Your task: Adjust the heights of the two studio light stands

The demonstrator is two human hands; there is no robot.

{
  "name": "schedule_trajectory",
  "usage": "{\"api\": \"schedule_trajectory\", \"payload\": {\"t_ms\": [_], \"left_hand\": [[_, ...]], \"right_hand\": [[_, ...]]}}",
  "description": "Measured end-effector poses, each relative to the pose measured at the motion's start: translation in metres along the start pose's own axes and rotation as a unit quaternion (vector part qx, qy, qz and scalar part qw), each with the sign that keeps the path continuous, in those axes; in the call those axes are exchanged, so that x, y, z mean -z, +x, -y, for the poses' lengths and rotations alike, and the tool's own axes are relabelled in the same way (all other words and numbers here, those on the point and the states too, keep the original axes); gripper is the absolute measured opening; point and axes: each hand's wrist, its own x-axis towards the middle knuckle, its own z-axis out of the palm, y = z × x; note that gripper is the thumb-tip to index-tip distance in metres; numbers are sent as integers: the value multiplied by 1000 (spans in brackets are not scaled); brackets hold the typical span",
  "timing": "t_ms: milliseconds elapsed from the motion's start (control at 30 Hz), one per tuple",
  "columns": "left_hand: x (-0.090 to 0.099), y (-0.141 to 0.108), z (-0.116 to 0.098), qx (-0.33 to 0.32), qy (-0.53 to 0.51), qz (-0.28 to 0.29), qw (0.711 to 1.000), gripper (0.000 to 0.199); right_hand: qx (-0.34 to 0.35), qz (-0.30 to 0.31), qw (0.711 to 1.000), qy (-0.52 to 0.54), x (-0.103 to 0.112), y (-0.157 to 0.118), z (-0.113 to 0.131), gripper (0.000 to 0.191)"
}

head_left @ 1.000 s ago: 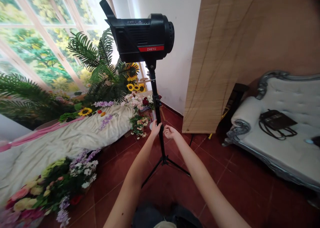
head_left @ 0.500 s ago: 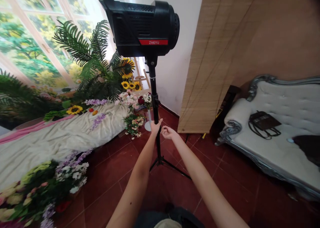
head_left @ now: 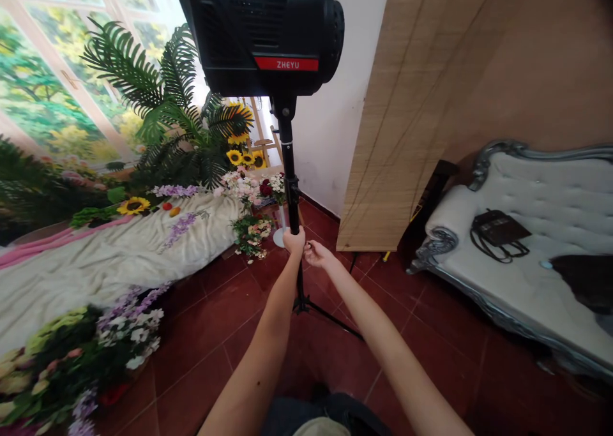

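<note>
Cream cloth at left, a sunflower by its far edge. Next, a black lamp atop a stand pole, above the left hand, wrapped round the stand pole. Just right of it, the right hand, curled; grip or contact impossible to tell. Below both, tripod legs on the red floor. Farther right, a brown bag near the left end of the white sofa.

lamp atop stand | cloth left | sofa right | bag on sofa
</note>
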Motion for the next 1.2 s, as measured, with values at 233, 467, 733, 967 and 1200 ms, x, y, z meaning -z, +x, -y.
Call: {"api": "schedule_trajectory", "payload": {"t_ms": [233,467,733,967,1200], "left_hand": [[5,-3,-8,-4,31,6,999,34],[14,-8,-18,14,13,17,1000,32],[12,-7,-14,14,-2,2,1000,32],[19,-7,-17,37,-47,63,996,21],[27,-8,-19,61,-148,124,979,20]], "right_hand": [[79,-76,980,-169,5,-13,-10,30],[236,-154,697,-659,10,-22,-5,18],[384,-206,511,-741,-11,-46,29,47],[528,-121,666,-513,-128,-7,51,67],[555,-209,680,-432,-174,19,54,34]]}}
